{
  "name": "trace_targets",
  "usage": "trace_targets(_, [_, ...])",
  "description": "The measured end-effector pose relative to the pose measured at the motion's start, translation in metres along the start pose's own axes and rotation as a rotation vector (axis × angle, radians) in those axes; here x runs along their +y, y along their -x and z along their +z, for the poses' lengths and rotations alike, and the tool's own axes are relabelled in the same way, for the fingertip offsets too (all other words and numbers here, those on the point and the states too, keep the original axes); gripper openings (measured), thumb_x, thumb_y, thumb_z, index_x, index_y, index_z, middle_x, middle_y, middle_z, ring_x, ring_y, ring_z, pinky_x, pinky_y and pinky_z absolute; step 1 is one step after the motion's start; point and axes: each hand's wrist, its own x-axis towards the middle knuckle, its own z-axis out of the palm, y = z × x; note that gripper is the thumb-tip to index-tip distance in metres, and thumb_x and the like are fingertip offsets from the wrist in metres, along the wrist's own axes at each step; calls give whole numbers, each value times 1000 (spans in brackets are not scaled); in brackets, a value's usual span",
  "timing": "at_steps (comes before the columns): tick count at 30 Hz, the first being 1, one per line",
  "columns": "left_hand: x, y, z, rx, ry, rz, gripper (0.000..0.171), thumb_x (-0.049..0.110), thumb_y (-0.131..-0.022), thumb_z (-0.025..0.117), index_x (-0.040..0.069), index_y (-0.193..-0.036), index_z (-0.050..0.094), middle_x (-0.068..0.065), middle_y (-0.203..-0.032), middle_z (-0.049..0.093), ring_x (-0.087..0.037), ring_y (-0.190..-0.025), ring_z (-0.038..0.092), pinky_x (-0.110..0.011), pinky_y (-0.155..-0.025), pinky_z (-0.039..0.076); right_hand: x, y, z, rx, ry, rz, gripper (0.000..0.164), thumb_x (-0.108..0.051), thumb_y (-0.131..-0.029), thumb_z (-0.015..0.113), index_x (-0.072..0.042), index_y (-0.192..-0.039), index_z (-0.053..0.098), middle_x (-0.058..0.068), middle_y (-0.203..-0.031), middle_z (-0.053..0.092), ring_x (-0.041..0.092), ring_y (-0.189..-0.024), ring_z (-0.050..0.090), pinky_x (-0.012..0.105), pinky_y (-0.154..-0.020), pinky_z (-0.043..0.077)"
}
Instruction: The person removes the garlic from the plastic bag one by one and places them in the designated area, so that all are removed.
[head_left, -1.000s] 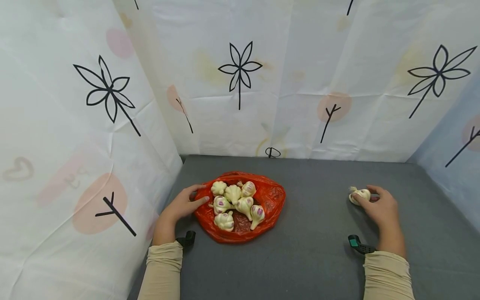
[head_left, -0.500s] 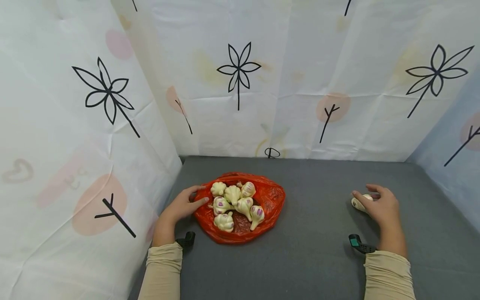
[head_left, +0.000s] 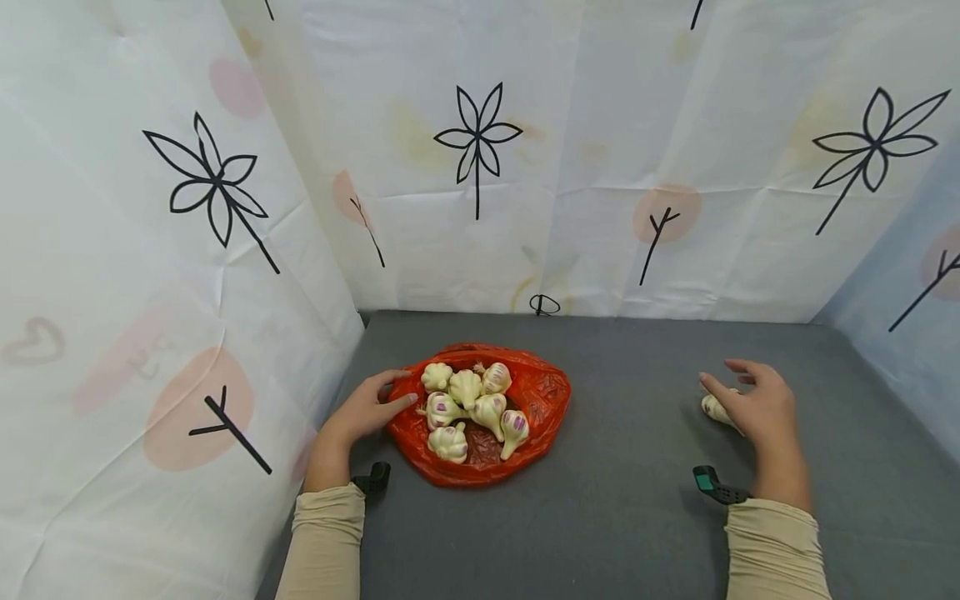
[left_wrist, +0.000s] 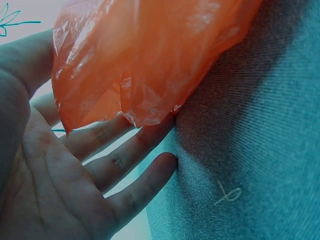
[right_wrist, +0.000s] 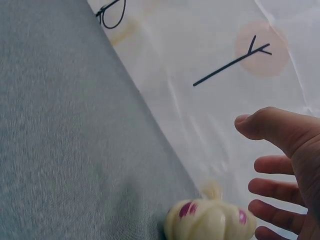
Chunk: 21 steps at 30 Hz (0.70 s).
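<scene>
Right of centre in head view: my right hand (head_left: 767, 412) wide, thumb and fingers apart, gripping nothing. Lone garlic bulb (right_wrist: 210, 221) just below the fingers, bottom of right wrist view; contact unclear. Left of centre: my left hand (head_left: 367, 410), fingers loosely spread, touches the red bag (head_left: 551, 404) bearing seven more bulbs (head_left: 488, 412).

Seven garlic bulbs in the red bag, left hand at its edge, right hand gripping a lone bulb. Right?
One fix: the right hand grips nothing; the lone bulb rests on the table, per the right wrist view. The rest is right.
</scene>
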Motion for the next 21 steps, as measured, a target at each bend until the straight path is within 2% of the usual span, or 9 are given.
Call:
trace_targets(9, [1, 0, 0, -4, 3, -1, 60, 37, -106, 67, 11, -157, 50, -25, -161, 46, -46, -137, 57, -54, -104, 56, -35, 3, 6, 50, 3, -101, 68, -46, -102, 69, 2, -148, 57, 34, -148, 51, 54, -131, 52, 70, -98, 45])
trace_targets(17, [2, 1, -1, -6, 8, -9, 60, 37, -106, 67, 11, -157, 51, -25, -160, 47, -46, -136, 58, -53, -102, 57, -63, 8, 17, 28, -74, -195, 63, -42, -101, 73, -1, -147, 59, 28, -147, 54, 50, -132, 53, 68, -104, 46])
trace_targets(21, [1, 1, -1, -6, 9, -7, 60, 37, -106, 67, 11, -157, 51, -25, -161, 47, -46, -137, 57, -54, -103, 57, -76, 10, 25, 31, -125, -268, 57, -33, -99, 77, 0, -143, 63, 26, -142, 59, 47, -129, 56, 66, -104, 46])
